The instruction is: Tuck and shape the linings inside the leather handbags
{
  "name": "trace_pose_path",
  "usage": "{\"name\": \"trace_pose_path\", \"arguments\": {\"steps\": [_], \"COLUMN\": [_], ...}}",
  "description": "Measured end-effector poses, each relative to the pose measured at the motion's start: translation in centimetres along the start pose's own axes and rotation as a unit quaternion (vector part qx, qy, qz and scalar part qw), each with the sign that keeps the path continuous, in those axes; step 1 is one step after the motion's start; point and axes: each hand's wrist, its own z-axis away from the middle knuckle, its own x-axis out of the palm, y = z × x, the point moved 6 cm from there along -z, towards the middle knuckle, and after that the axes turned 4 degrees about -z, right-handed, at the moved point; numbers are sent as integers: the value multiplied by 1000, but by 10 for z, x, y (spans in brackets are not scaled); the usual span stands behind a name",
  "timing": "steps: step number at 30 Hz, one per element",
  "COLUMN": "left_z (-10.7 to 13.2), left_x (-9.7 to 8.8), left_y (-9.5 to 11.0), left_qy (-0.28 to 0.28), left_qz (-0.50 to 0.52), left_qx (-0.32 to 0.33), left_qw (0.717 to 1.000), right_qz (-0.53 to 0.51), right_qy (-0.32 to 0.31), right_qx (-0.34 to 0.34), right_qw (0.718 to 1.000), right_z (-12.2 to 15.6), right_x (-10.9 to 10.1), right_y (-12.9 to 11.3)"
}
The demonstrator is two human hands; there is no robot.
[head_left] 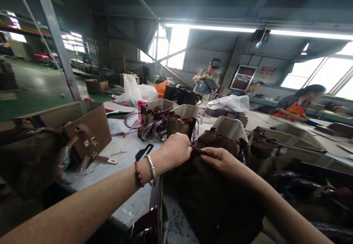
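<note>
A dark olive-brown fabric bag piece (pixel 209 196) hangs between my hands over the near side of the table. My left hand (pixel 176 149) is closed in a fist on the left part of its dark top edge. Along the same edge, to the right, my right hand (pixel 220 158) pinches with thumb and fingers. Just beyond them stand a small brown handbag (pixel 180 126) and another brown bag (pixel 217 139), both with stiff beige interiors. A dark maroon strap with metal fittings (pixel 146 223) shows below my left forearm. The lower fabric lies in shadow.
A tan handbag (pixel 88 137) with wrapped handles stands left on the white tabletop (pixel 118 177). More bags (pixel 286 141) crowd the right side. A pink bottle (pixel 141 111) and clear plastic (pixel 228 104) lie farther back. Two people (pixel 208 78) work beyond the table.
</note>
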Motion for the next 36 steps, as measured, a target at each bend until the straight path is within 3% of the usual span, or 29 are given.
{"name": "trace_pose_path", "arguments": {"steps": [4,8,16,25,28,32,36], "left_z": [-9,-16,-22,-18,-10,16,58], "left_x": [3,4,6,8,6,-1,14], "left_y": [7,13,15,10,18,45,60], "left_qy": [9,7,-4,2,-2,33,64], "left_qz": [-5,-6,7,12,-4,-38,-42], "left_qx": [16,22,11,-4,-4,75,152], "left_qw": [1000,1000,1000,1000,1000,996,985], "right_qz": [-126,-152,38,207,248,303,341], "right_qy": [-24,-27,38,141,166,191,197], "right_qx": [22,55,35,-14,-2,25,71], "right_qw": [991,986,998,968,955,933,916], "right_z": [1,1,-9,-6,0,10,20], "right_x": [-2,-8,-18,-19,-18,-18,-14], "right_y": [11,20,20,-11,-12,-14,-21]}}
